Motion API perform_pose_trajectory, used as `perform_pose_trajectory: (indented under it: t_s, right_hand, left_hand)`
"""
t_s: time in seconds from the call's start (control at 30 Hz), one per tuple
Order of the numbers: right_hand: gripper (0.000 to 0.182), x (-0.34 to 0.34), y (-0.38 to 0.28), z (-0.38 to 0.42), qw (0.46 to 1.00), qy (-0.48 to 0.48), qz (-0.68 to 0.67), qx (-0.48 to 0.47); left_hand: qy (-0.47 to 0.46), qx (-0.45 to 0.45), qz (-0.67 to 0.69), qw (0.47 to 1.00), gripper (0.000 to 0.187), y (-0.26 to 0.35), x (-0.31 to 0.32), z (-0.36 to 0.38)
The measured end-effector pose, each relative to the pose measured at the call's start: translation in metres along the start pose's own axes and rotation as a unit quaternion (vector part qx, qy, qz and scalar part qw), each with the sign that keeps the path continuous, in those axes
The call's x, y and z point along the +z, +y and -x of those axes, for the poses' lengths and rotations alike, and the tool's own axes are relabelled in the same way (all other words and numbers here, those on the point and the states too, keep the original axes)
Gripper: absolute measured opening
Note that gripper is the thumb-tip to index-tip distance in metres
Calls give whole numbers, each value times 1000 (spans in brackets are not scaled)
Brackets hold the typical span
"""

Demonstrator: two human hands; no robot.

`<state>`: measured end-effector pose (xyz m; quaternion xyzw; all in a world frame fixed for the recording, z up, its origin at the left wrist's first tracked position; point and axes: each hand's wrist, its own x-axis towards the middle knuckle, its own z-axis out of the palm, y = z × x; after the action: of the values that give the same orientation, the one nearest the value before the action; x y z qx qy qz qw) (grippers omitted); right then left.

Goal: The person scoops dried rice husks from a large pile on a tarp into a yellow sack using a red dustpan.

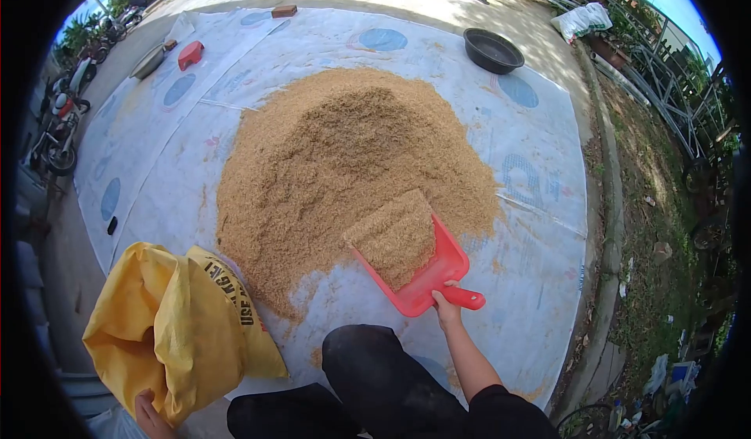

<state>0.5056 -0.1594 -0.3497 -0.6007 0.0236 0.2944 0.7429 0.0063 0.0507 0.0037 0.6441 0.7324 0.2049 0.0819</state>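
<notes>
A big pile of brown grain (pixel 344 157) lies on a white tarp (pixel 532 157) spread on the ground. My right hand (pixel 446 310) grips the handle of a red scoop (pixel 426 279), which is heaped with grain at the pile's near right edge. My left hand (pixel 149 417) holds the lower part of a yellow sack (pixel 172 322) at the bottom left, beside the pile. My dark-clothed knees show at the bottom centre.
A black basin (pixel 493 50) sits at the tarp's far right. A red object (pixel 190 53), a shallow pan (pixel 149 62) and a brick (pixel 284 10) lie at the far left. Motorbikes (pixel 59 134) stand at left. A concrete curb (pixel 610 204) and weeds run along the right.
</notes>
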Motion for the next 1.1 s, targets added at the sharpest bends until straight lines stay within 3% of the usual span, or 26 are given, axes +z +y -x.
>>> perform_pose_trajectory:
  t_s: [0.07,0.13,0.2,0.33,0.4,0.47,0.53,0.73,0.83,1.1]
  right_hand:
    - [39,19,-5,-6,1000,-19,-16,2]
    - [39,36,-9,-10,999,-30,-35,-2]
    - [39,51,-16,-13,998,-49,-48,-4]
    - [38,92,-46,-17,995,-90,-31,-9]
    - [38,120,-78,-13,994,-99,-35,-9]
    - [36,145,-106,-12,989,-138,-40,-33]
    - [36,174,-132,-16,979,-195,-34,-54]
    - [35,286,-215,5,929,-342,36,-136]
    - [34,349,-244,39,893,-424,69,-134]
    - [33,489,-231,140,755,-586,222,-195]
  left_hand:
    - [-28,-24,15,999,36,-90,0,-31]
    - [-56,-48,30,997,45,-119,1,-32]
    - [80,-10,-13,997,49,-91,4,-22]
    - [179,48,-117,976,63,-101,2,-15]
    - [143,-42,-93,984,77,-101,-4,-11]
    - [54,-174,33,983,89,-80,-20,-8]
    - [32,-228,55,972,93,-63,-32,-9]
    - [77,-240,135,958,90,-121,-16,-26]
    - [66,-245,297,921,78,-122,-16,-32]
    - [109,-202,436,870,68,-112,-24,-54]
